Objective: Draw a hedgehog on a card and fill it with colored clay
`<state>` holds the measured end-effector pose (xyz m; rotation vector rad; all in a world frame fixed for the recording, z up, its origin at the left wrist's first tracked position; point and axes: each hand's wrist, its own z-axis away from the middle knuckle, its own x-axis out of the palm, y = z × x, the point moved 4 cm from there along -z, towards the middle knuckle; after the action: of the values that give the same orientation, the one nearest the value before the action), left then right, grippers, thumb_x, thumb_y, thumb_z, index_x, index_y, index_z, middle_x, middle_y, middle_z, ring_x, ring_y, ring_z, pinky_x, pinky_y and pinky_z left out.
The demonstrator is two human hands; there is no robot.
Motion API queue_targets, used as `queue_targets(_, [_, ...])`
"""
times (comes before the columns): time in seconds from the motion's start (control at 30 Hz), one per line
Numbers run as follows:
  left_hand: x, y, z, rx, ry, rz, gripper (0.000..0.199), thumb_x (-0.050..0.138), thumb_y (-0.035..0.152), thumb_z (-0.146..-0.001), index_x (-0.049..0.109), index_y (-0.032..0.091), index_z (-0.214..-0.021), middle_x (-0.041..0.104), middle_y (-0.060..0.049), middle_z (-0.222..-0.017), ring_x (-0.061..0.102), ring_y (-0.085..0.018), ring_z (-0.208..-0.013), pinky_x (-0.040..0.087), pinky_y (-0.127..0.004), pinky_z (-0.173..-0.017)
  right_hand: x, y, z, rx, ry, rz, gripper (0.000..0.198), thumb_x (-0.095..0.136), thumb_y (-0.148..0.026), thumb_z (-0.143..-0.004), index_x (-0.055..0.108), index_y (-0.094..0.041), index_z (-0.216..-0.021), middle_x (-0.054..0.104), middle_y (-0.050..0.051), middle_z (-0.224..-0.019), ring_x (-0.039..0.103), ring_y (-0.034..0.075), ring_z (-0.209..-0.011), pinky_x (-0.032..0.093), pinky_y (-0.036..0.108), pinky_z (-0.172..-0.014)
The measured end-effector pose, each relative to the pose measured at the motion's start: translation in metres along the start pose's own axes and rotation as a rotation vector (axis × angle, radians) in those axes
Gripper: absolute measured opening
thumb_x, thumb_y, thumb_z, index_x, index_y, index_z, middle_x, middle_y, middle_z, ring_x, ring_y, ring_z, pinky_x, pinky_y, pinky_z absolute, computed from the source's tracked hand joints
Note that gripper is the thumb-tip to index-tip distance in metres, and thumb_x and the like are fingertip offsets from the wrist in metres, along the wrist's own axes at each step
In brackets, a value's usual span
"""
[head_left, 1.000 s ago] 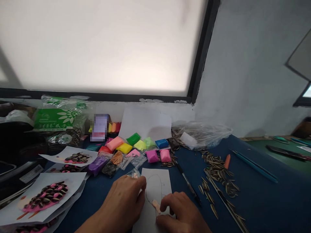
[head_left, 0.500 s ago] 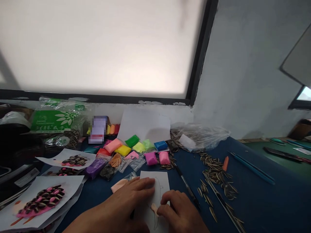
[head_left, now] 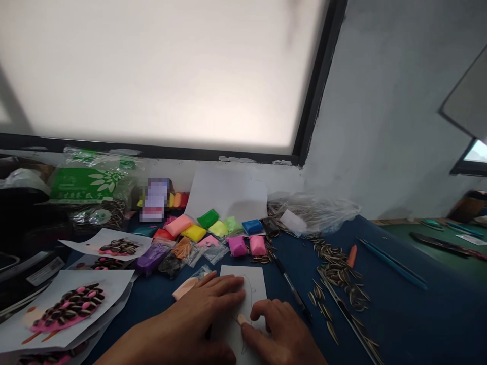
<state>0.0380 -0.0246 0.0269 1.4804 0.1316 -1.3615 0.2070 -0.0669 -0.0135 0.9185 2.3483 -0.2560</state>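
With the sheet [head_left: 258,291] as the dial, the left hand [head_left: 201,309] comes in from eight o'clock. A second ago it was curled by the paper's left edge; now it lies flat across it, fingers straight, gripping nothing, which seems to brace the paper. The right hand [head_left: 279,329], from four o'clock, has its thumb against a peach-coloured piece [head_left: 242,319], forefinger curled apart, so it appears to press rather than pinch; less of the piece shows than before. The sheet is white, smooth and thin, with a drawn curved outline. At ten o'clock a peach packet [head_left: 185,288], barer since the left hand shifted, has crinkled clear film. Striped, pointed seeds [head_left: 337,268] lie heaped at two o'clock. The rounded, dough-like piece sits on the sheet between the hands.
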Motion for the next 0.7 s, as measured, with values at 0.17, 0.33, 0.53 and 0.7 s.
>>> queue_targets(0.17, [0.003, -0.005, 0.000, 0.005, -0.013, -0.003, 0.086, 0.082, 0.033, -0.071, 0.045, 0.036, -0.148, 0.031, -0.002, -0.163, 0.020, -0.035, -0.151, 0.010, -0.057, -0.123, -0.010, -0.002, -0.005, -0.062, -0.184, -0.029, 0.022, 0.046, -0.012, -0.101, 0.064, -0.017, -0.089, 0.062, 0.003, -0.083, 0.048, 0.014, -0.061, 0.032, 0.028, -0.058])
queue_targets(0.33, [0.002, -0.003, 0.001, 0.022, 0.014, -0.008, 0.082, 0.082, 0.032, -0.071, 0.048, 0.035, -0.146, 0.034, -0.002, -0.162, 0.023, -0.035, -0.150, 0.011, -0.058, -0.122, -0.016, -0.003, -0.010, -0.076, -0.247, -0.052, 0.017, 0.053, -0.006, -0.096, 0.064, -0.017, -0.089, 0.064, 0.001, -0.083, 0.052, 0.012, -0.061, 0.036, 0.027, -0.058])
queue_targets(0.53, [0.000, 0.003, 0.001, -0.011, -0.014, -0.028, 0.084, 0.080, 0.031, -0.072, 0.046, 0.030, -0.148, 0.031, -0.004, -0.163, 0.021, -0.033, -0.151, 0.011, -0.057, -0.122, -0.011, -0.002, -0.005, -0.064, -0.118, -0.122, 0.023, 0.050, -0.010, -0.098, 0.062, -0.019, -0.081, 0.063, 0.000, -0.076, 0.052, 0.012, -0.059, 0.033, 0.027, -0.054])
queue_targets(0.7, [0.001, 0.001, 0.001, -0.028, -0.024, -0.025, 0.084, 0.079, 0.033, -0.074, 0.043, 0.032, -0.150, 0.029, -0.002, -0.164, 0.019, -0.032, -0.152, 0.009, -0.056, -0.123, -0.016, 0.002, -0.004, 0.009, -0.203, -0.097, 0.016, 0.052, -0.013, -0.098, 0.066, -0.019, -0.093, 0.066, 0.003, -0.087, 0.057, 0.015, -0.069, 0.038, 0.027, -0.058])
